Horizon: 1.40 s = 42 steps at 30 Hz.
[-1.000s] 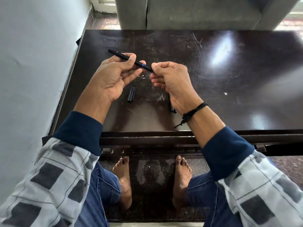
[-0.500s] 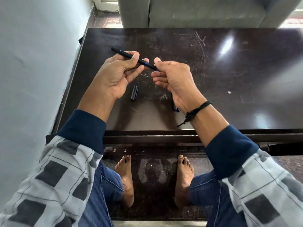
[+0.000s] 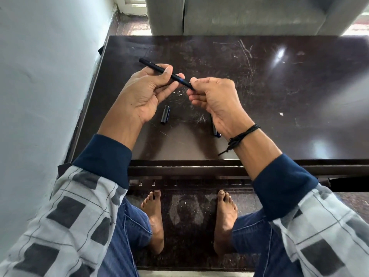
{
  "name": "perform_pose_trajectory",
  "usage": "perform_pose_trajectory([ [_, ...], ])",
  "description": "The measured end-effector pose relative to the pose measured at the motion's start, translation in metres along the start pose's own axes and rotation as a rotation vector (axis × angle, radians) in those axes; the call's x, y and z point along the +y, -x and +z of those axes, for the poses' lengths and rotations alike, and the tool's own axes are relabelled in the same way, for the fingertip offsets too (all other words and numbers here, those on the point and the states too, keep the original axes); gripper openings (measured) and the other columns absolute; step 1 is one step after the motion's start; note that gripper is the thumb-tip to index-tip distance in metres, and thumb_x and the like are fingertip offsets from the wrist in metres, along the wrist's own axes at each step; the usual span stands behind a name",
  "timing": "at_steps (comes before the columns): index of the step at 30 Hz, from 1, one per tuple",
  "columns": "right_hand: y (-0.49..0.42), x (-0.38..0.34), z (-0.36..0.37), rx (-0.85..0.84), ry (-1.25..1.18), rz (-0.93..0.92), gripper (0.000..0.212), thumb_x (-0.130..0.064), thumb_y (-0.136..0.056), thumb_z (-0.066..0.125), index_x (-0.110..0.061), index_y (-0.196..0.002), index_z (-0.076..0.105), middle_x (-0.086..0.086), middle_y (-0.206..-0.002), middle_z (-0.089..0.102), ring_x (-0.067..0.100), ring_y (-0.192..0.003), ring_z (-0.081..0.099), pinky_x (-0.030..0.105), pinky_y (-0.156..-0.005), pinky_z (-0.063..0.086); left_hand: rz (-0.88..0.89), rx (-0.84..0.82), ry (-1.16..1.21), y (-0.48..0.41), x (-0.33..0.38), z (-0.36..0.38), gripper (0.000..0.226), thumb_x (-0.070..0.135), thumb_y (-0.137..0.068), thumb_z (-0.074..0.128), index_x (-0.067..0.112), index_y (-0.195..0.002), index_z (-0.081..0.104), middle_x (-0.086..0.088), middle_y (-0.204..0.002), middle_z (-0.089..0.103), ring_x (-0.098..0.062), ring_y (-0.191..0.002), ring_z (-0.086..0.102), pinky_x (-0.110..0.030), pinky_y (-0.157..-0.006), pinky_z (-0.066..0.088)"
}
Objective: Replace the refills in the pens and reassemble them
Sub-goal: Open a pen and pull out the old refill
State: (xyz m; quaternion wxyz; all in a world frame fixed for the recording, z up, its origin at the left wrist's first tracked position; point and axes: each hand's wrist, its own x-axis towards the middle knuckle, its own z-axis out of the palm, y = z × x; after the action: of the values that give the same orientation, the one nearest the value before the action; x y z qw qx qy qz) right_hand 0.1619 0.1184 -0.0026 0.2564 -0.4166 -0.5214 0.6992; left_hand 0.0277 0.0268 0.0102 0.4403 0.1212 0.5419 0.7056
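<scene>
Both hands, left hand [image 3: 143,96] and right hand [image 3: 215,96], pinch a slim matte-black pen [image 3: 153,66] (ridged cap [image 3: 165,114] below).

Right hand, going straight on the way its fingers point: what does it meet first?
The right hand would most likely meet the left hand, gripping the same pen just across a small gap; depth is unclear.

Long sleeves [image 3: 65,222], both arms: pale grey fabric w/ thin dark grid lines & dark grey rect. blocks, ending in navy cuffs [image 3: 103,156]. Black cord bracelet [image 3: 242,134], knotted, loose ends, at wrist of right hand [image 3: 217,100]. Blue jeans [image 3: 127,236], bare feet [image 3: 153,216].
</scene>
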Motion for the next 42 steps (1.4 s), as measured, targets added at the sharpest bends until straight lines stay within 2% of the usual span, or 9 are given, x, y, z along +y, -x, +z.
perform_pose_trajectory([
  [6,-0.0018,0.0006,-0.0001,0.029,0.034,-0.065,0.002,-0.003,-0.088,0.074,-0.003,-0.088,0.072,0.010,-0.079,0.071,0.016,-0.073,0.065,0.023,-0.070,0.056,-0.040,0.004,-0.043,-0.0011,-0.0011,-0.0008,0.004,0.007,-0.094,0.068,0.009,-0.096,0.066,-0.020,-0.098,0.077,-0.032,-0.098,0.076,-0.027,-0.081,0.061],
  [12,-0.0022,0.0004,0.0006,0.010,0.001,-0.002,0.022,-0.023,-0.095,0.071,-0.002,-0.099,0.072,0.009,-0.080,0.073,0.016,-0.073,0.067,0.026,-0.072,0.058,-0.034,-0.002,-0.030,-0.0014,-0.0017,-0.0018,0.004,0.007,-0.093,0.069,0.010,-0.096,0.068,-0.021,-0.102,0.076,-0.029,-0.090,0.077,-0.024,-0.076,0.060],
  [18,-0.0021,0.0008,-0.0001,0.026,0.045,-0.062,0.005,-0.007,-0.091,0.072,-0.006,-0.086,0.071,0.010,-0.078,0.072,0.016,-0.072,0.066,0.024,-0.069,0.056,-0.058,-0.005,-0.040,0.0015,0.0002,-0.0011,0.004,0.008,-0.093,0.069,0.011,-0.096,0.068,-0.025,-0.112,0.073,-0.033,-0.097,0.075,-0.026,-0.081,0.061],
  [21,-0.0013,-0.0004,-0.0001,0.016,0.017,-0.049,0.006,-0.012,-0.092,0.074,-0.006,-0.090,0.072,0.009,-0.079,0.073,0.016,-0.072,0.067,0.024,-0.069,0.057,-0.060,0.000,-0.036,0.0024,0.0010,-0.0008,0.005,0.008,-0.093,0.069,0.010,-0.097,0.068,-0.025,-0.111,0.073,-0.032,-0.097,0.076,-0.025,-0.079,0.062],
  [24,-0.0013,-0.0003,0.0003,0.015,0.015,-0.004,0.021,-0.024,-0.095,0.071,-0.003,-0.099,0.072,0.010,-0.081,0.074,0.016,-0.072,0.067,0.025,-0.070,0.058,-0.047,0.007,-0.016,0.0013,0.0003,-0.0012,0.005,0.007,-0.092,0.069,0.009,-0.097,0.069,-0.025,-0.109,0.074,-0.032,-0.094,0.076,-0.025,-0.076,0.061],
  [30,-0.0019,0.0002,0.0002,0.030,0.039,-0.066,0.003,-0.006,-0.091,0.073,-0.005,-0.088,0.073,0.009,-0.079,0.073,0.015,-0.072,0.066,0.024,-0.071,0.057,-0.056,0.010,-0.024,0.0031,0.0011,-0.0006,0.008,0.007,-0.092,0.069,0.008,-0.100,0.068,-0.025,-0.110,0.074,-0.033,-0.098,0.075,-0.030,-0.085,0.061],
  [33,-0.0015,-0.0004,0.0003,0.018,0.022,-0.062,0.006,-0.010,-0.089,0.077,-0.006,-0.090,0.073,0.007,-0.079,0.073,0.014,-0.073,0.067,0.024,-0.072,0.057,-0.060,0.018,-0.020,0.0034,0.0011,-0.0007,0.007,0.007,-0.092,0.069,0.008,-0.099,0.068,-0.024,-0.106,0.075,-0.032,-0.097,0.076,-0.029,-0.083,0.062],
  [37,-0.0022,0.0007,0.0002,0.006,0.007,-0.011,0.023,-0.023,-0.093,0.073,0.000,-0.101,0.073,0.013,-0.085,0.075,0.016,-0.073,0.068,0.025,-0.072,0.058,-0.058,0.016,-0.006,0.0024,0.0005,-0.0012,0.007,0.007,-0.092,0.069,0.008,-0.099,0.069,-0.024,-0.106,0.075,-0.031,-0.096,0.076,-0.026,-0.076,0.061],
  [42,-0.0036,0.0015,0.0006,0.019,0.041,-0.064,0.004,-0.007,-0.091,0.073,-0.003,-0.089,0.073,0.011,-0.080,0.073,0.016,-0.073,0.066,0.024,-0.070,0.057,-0.058,0.017,-0.015,0.0042,0.0015,-0.0003,0.006,0.007,-0.093,0.068,0.008,-0.098,0.068,-0.024,-0.108,0.074,-0.031,-0.099,0.075,-0.029,-0.082,0.062],
])
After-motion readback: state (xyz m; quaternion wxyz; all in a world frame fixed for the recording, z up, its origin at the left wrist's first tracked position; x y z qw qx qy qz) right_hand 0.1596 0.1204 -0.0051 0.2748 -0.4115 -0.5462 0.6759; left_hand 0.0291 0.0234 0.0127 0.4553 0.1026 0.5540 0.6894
